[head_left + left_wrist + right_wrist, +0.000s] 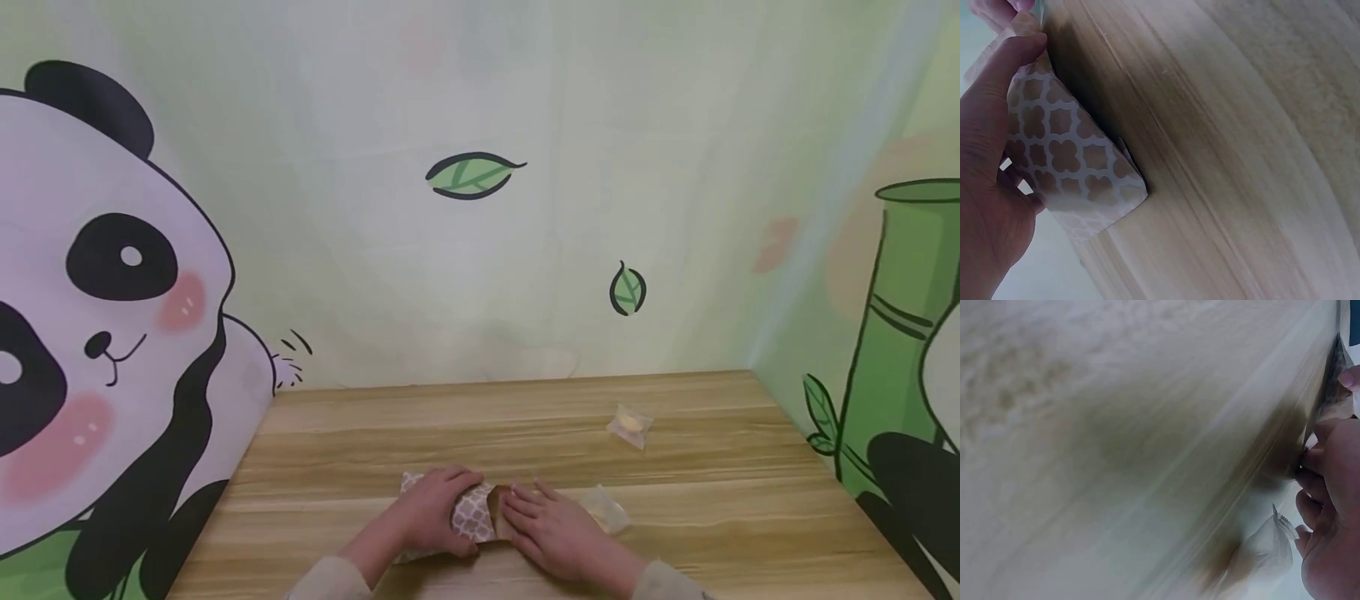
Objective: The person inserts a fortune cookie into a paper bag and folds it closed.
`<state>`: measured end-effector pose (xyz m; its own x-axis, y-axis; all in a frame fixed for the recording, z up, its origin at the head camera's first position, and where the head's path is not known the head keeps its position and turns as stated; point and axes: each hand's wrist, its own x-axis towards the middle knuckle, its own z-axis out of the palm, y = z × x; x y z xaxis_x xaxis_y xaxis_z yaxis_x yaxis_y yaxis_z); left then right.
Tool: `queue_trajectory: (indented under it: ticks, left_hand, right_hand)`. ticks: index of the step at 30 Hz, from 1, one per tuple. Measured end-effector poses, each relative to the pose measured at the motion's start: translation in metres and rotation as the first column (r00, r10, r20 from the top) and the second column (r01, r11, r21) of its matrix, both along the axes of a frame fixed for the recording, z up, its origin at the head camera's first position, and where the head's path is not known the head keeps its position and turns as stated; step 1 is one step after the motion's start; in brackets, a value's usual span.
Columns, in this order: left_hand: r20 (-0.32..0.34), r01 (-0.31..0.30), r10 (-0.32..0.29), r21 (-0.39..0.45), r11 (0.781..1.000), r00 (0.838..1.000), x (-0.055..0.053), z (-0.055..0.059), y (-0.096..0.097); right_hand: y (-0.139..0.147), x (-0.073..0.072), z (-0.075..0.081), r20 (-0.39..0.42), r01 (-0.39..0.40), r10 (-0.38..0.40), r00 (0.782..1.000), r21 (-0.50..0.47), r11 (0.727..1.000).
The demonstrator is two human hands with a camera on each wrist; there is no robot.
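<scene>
A paper bag (472, 517) with a white lattice pattern on brown lies on its side at the front of the table. My left hand (429, 515) grips it across the middle, thumb on the near side and fingers on the far side. At the bag's right end, where plain brown paper shows, my right hand (555, 531) holds the edge with its fingers over it; its thumb is hidden from the head camera. The left wrist view shows the patterned side of the bag (1063, 147) from close up. Whatever is inside the bag cannot be seen.
Just right of my right hand lies a clear wrapped packet (613, 510), its serrated end showing in the right wrist view. Farther back is another small wrapped packet (630, 425) with something pale yellow inside. A printed panda backdrop encloses the wooden table (337, 442).
</scene>
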<state>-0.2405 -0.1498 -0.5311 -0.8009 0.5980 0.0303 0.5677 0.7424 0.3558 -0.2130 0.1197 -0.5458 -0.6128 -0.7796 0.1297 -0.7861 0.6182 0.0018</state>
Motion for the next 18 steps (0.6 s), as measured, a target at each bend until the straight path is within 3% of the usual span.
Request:
queue_trajectory:
  ticks: [5, 9, 14, 18]
  left_hand:
    - [-0.005, 0.007, -0.007, 0.03, 1.0, 1.0, 0.0, -0.003, 0.001]
    - [0.004, 0.006, -0.007, 0.049, 0.999, 1.0, 0.0, -0.004, 0.002]
    - [-0.008, 0.011, -0.011, 0.061, 0.998, 1.0, 0.0, -0.007, 0.004]
    - [-0.015, 0.017, -0.016, 0.062, 0.998, 1.0, -0.002, -0.01, 0.007]
  right_hand:
    - [0.005, 0.004, 0.001, 0.057, -0.002, 0.004, 0.998, -0.039, 0.999]
    - [0.021, 0.007, 0.01, 0.064, 0.019, -0.012, 0.998, -0.11, 0.994]
    - [0.06, 0.006, 0.026, 0.056, 0.102, -0.093, 0.994, -0.169, 0.98]
    - [0.089, 0.005, 0.031, 0.134, 0.173, -0.149, 0.98, -0.193, 0.966]
